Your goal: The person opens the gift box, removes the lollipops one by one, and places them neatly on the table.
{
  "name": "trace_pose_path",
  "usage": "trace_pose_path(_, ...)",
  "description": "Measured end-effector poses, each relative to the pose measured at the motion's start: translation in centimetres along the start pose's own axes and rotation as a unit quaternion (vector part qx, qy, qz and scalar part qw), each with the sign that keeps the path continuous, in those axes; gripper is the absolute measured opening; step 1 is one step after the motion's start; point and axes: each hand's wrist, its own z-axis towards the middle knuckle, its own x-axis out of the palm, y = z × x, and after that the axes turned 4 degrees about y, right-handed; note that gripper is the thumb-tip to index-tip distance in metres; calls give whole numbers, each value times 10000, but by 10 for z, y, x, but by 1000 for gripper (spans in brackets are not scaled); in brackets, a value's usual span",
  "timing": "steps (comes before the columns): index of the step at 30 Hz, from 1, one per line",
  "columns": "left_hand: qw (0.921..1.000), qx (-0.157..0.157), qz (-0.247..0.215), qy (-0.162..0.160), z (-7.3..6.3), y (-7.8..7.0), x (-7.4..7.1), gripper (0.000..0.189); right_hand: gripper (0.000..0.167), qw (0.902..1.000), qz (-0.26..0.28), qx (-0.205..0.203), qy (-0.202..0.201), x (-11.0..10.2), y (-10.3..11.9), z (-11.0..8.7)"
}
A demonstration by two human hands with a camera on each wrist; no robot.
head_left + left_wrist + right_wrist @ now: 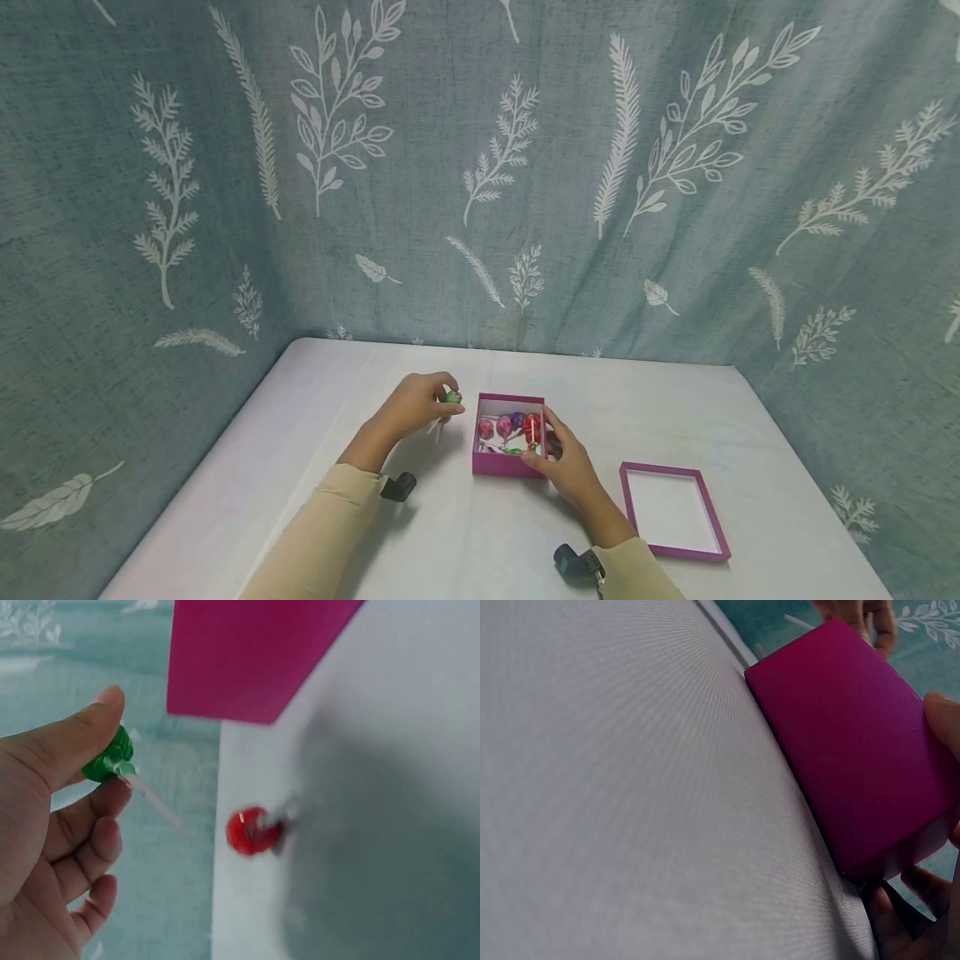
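Observation:
My left hand (420, 402) pinches a green-wrapped lollipop (109, 757) between thumb and fingers, its white stick pointing down and away. Below that hand, a red lollipop (251, 831) lies on the white table, slightly blurred. To the right stands a magenta box (504, 465) without its cover, holding several lollipops (504, 427) in pink, purple, red and green wrappers. My right hand (567, 460) grips this box at its right side, the thumb by the front rim and the fingers along the side wall. Its fingertips are partly hidden in the right wrist view.
A magenta-edged lid (686, 553) with a white inside lies on the table (600, 400), right of the box and near the right forearm. A teal curtain (450, 208) with white leaf prints hangs behind and at both sides of the table.

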Motion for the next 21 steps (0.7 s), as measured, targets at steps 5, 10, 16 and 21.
trace_pose_path(5, 9991, -413, -21, -112, -4, 20, -5, 30, 92, 10000, -69, 1, -7, 1, 0, 0)
trace_pose_path(10, 9978, -625, 32, -210, -7, 37, -6, 30, 91, 9999, -112, 6, -26, 1, 1, 0)
trace_pose_path(16, 9971, -741, -39, -170, -7, 53, -4, 29, 90, 9999, -143, 25, -23, 0, 3, 0)
trace_pose_path(21, 9960, -867, -194, -117, -4, 64, -1, 30, 91, 9998, -170, 37, 24, -1, 3, 0)
